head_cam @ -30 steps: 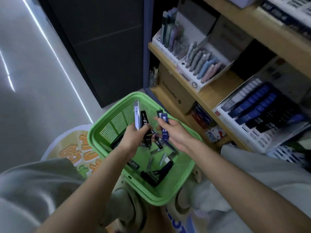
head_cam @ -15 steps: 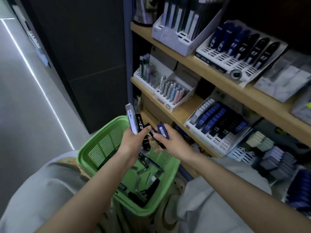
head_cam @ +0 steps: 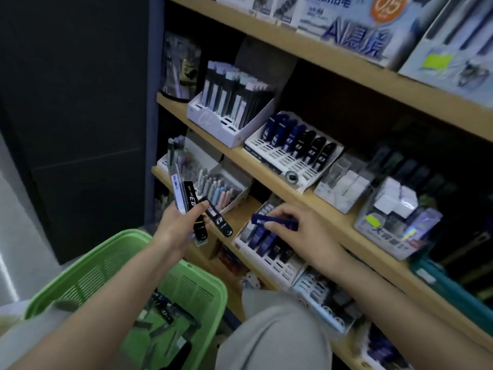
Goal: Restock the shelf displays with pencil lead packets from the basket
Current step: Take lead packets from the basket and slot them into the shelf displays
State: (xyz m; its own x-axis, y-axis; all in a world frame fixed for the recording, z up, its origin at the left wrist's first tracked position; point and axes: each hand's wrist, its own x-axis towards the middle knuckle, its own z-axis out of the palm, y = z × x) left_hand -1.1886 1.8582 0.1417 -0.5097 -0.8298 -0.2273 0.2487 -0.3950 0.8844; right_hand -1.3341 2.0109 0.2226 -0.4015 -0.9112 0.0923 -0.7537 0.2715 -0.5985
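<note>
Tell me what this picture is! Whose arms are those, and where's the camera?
The camera sits on a person's head, looking down, so you see their own two bare arms. There is no robot here. The left hand grips a bunch of pencil lead packets, some black and some pale. The right hand pinches one blue packet just above a white display tray on a wooden shelf. Below, a green basket holds more packets.

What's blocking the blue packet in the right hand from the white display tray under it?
Nothing visible. The right hand holds the blue packet just above the white display tray, over its stocked rows.
</note>
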